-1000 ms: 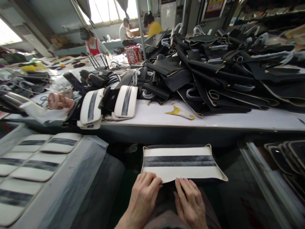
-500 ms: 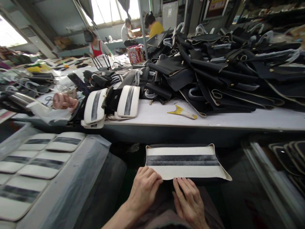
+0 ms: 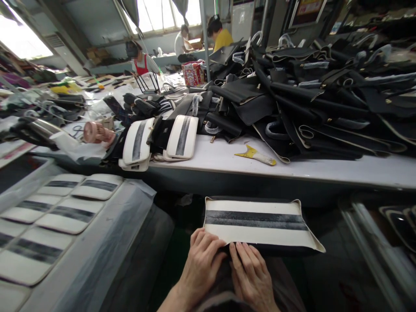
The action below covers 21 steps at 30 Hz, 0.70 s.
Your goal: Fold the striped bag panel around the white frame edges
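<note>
A white panel with a dark stripe along its length (image 3: 260,225) lies on my lap, its corners curling up. My left hand (image 3: 203,262) rests at its near left edge, fingers curled over the rim and pressing on it. My right hand (image 3: 251,273) lies flat beside it, fingers stretched out with the tips on the panel's near edge. Both hands touch each other at the middle.
A long white table (image 3: 292,167) carries a big pile of black leather pieces (image 3: 308,95), a yellow-handled scraper (image 3: 256,156) and two striped white panels (image 3: 162,141). Several more striped panels (image 3: 52,216) lie on a plastic-covered surface at left. Other people work far behind.
The view has shifted a little, so everything sits further right. My hands have drawn closer together along the panel's near edge, which lies slightly lower.
</note>
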Available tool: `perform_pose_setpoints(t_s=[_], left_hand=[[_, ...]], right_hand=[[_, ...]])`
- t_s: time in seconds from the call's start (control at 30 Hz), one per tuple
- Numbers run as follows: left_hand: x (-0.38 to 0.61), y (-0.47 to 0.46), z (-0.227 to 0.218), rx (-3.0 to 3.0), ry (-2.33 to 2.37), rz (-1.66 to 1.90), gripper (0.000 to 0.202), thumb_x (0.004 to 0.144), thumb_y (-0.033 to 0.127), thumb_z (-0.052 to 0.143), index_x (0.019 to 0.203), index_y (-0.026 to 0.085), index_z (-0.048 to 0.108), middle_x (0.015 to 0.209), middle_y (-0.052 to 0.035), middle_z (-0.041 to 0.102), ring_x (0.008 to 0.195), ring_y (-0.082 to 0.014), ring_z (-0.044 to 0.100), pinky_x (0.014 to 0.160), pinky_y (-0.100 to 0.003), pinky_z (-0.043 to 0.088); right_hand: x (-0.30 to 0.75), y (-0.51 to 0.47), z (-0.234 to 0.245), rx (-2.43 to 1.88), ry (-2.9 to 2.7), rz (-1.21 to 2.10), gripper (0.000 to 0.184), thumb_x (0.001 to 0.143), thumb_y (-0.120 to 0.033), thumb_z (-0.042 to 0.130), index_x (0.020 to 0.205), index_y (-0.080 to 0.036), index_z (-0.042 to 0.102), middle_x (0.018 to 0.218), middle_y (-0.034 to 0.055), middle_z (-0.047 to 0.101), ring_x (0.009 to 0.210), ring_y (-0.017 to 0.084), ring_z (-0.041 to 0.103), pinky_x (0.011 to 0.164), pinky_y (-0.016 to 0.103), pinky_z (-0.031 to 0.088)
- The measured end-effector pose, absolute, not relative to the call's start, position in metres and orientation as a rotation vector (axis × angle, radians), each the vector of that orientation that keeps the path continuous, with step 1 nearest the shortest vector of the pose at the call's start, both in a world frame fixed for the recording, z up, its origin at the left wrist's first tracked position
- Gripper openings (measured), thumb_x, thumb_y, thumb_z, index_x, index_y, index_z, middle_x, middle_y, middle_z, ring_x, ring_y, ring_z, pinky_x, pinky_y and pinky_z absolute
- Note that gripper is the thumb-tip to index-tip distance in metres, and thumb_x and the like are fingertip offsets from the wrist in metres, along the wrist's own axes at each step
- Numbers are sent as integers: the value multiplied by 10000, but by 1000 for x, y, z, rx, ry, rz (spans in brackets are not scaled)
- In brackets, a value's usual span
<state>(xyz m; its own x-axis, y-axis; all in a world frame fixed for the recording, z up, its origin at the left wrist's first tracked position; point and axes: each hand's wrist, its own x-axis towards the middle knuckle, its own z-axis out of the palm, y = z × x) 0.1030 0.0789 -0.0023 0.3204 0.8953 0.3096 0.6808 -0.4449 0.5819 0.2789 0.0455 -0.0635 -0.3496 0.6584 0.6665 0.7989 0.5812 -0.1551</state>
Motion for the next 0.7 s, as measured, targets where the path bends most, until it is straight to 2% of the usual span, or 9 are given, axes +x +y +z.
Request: perform_pose_setpoints(t_s=[0.07, 0.1, 0.17, 0.23, 0.3, 0.47, 0.7], left_hand=[[93, 77, -8, 2195, 1443, 925, 474, 863, 112, 606, 1299, 234, 468, 1055, -46, 619, 1045, -212, 565, 1027, -443, 418], [88, 77, -9, 2163, 1486, 944, 527, 855, 129, 624, 1337, 230, 434, 1134, -70, 593, 1113, -222, 547, 1031, -434, 440], [78, 80, -9, 2146, 1542, 944, 442, 842, 156, 648, 1251, 242, 504, 1225, -87, 535, 1201, -238, 508, 1059, -454, 446], [71, 84, -8, 2197, 1507, 906, 240, 832, 153, 654, 1047, 240, 591, 1184, -67, 534, 1185, -235, 520, 1119, -522, 383], [67, 87, -7, 2235, 1456, 888, 114, 833, 143, 648, 899, 226, 606, 1116, -52, 549, 1136, -222, 543, 1142, -568, 336], [64, 94, -9, 2272, 1325, 932, 69, 865, 151, 641, 856, 214, 616, 1018, -34, 618, 1075, -195, 557, 1111, -522, 381], [64, 99, -6, 2192, 1317, 893, 120, 837, 138, 680, 816, 211, 586, 942, 7, 651, 1057, -189, 535, 1130, -522, 313]], right_hand=[[279, 45, -63, -1162, -2111, -251, 374, 939, -87, 425, 1256, -17, 611, 1223, 178, 631, 1206, 288, 520, 1079, 442, 347], [279, 45, -63, -1172, -2108, -248, 376, 940, -95, 430, 1262, -25, 609, 1222, 173, 634, 1200, 284, 525, 1082, 439, 347], [278, 44, -62, -1195, -2102, -247, 380, 934, -100, 440, 1271, -38, 605, 1217, 164, 642, 1189, 277, 537, 1087, 435, 350], [277, 45, -61, -1205, -2102, -253, 382, 924, -90, 449, 1269, -45, 608, 1207, 159, 649, 1178, 274, 548, 1090, 435, 352], [277, 45, -60, -1199, -2110, -265, 383, 915, -77, 454, 1262, -44, 612, 1201, 159, 652, 1172, 276, 552, 1091, 438, 353], [278, 46, -62, -1193, -2097, -263, 381, 918, -71, 445, 1258, -57, 617, 1189, 151, 655, 1163, 264, 555, 1094, 429, 357], [277, 49, -63, -1164, -2092, -238, 350, 918, -70, 470, 1216, -66, 654, 1172, 134, 665, 1161, 255, 543, 1125, 422, 318]])
